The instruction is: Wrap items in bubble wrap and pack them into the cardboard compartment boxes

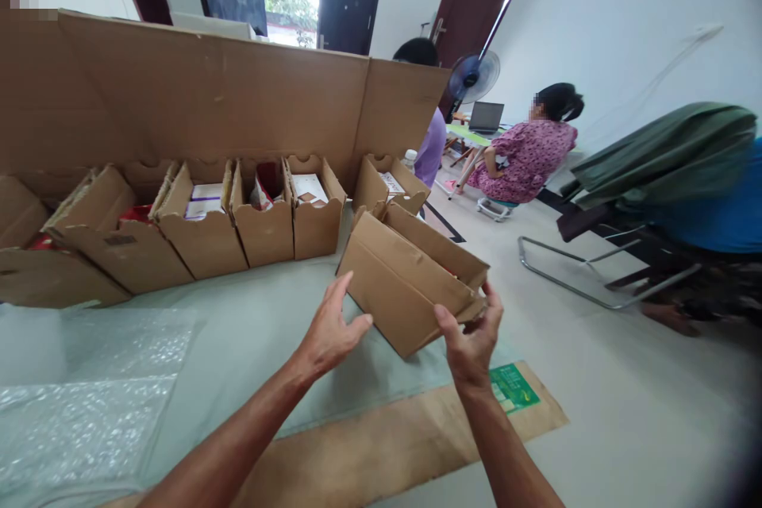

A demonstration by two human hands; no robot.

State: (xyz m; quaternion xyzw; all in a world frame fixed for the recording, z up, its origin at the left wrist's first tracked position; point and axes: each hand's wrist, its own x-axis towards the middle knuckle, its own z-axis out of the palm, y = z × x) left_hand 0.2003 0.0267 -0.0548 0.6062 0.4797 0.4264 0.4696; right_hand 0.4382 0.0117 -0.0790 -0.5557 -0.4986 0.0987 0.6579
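A brown cardboard box (405, 278) with an open top is tilted over the right part of the table. My right hand (473, 333) grips its near right end, thumb on the side facing me and fingers round the end. At the box's left end, my left hand (336, 325) is open, thumb and fingers spread; whether it touches the cardboard I cannot tell. Behind the held box stands another small cardboard box (372, 175) with a white item inside. What lies in the held box is mostly hidden.
Several open cardboard boxes (205, 242) stand in a row before a tall cardboard panel (238, 95). Bubble wrap (89, 397) lies at left on the pale green table cover (255, 309). A seated person (533, 159), a fan (473, 78) and a chair (595, 282) are at right.
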